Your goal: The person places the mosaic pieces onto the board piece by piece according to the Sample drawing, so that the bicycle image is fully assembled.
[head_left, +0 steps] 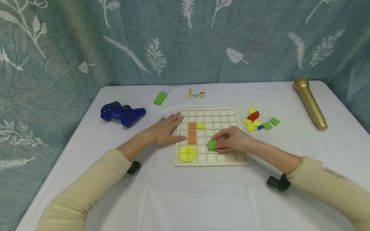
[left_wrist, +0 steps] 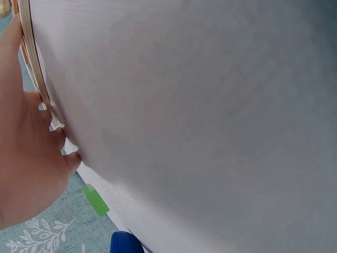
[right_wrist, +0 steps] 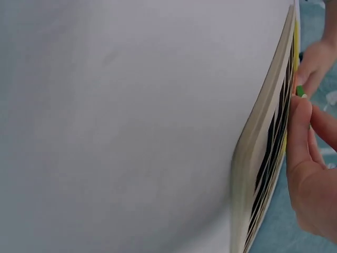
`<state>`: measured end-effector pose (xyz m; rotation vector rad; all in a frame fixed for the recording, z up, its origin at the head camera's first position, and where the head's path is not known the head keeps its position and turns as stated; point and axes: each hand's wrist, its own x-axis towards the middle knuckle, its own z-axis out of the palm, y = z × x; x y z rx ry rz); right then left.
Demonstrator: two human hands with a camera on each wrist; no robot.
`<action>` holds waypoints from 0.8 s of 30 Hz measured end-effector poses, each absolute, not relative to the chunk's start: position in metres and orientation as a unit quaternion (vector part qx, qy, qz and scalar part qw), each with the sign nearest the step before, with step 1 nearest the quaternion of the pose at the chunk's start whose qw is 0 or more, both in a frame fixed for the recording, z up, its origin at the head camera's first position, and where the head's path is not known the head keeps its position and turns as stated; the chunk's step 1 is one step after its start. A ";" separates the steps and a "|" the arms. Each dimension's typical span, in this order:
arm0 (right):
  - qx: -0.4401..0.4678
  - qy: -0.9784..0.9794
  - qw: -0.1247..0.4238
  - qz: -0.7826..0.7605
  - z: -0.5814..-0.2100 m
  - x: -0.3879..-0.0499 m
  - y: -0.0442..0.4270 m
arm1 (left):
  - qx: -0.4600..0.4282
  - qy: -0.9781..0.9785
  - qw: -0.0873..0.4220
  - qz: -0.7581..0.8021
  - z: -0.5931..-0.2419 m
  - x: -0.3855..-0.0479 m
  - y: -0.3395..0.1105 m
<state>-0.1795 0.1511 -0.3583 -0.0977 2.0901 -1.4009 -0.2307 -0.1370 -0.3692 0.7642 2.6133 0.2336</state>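
Observation:
A wooden grid board (head_left: 212, 165) lies on the white table. Three orange squares (head_left: 192, 132) stand in a column on it, with a yellow quarter piece (head_left: 200, 125) beside the top one and a yellow circle of quarter pieces (head_left: 187, 153) at the lower left. My left hand (head_left: 166, 130) rests on the board's left edge, fingers spread; the left wrist view shows this hand (left_wrist: 31, 142) at the edge. My right hand (head_left: 234, 139) pinches a green square (head_left: 211, 145) over the board's lower middle; the right wrist view shows the green piece (right_wrist: 300, 91) at the fingertips of that hand (right_wrist: 313, 174).
Loose yellow, red, blue and green pieces (head_left: 267, 125) lie right of the board. A golden microphone-shaped object (head_left: 310, 104) is at the far right. A blue game controller (head_left: 122, 114), a green block (head_left: 160, 98) and a small pattern card (head_left: 195, 92) lie left and behind.

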 end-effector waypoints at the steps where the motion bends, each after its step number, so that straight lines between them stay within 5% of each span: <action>1: -0.037 0.788 0.308 -0.532 -0.358 -0.179 0.148 | 0.273 0.937 0.203 0.083 -0.369 -0.231 -0.137; 24: -0.077 0.842 0.265 -0.463 -0.355 -0.170 0.117 | 0.273 0.937 0.204 0.079 -0.367 -0.230 -0.135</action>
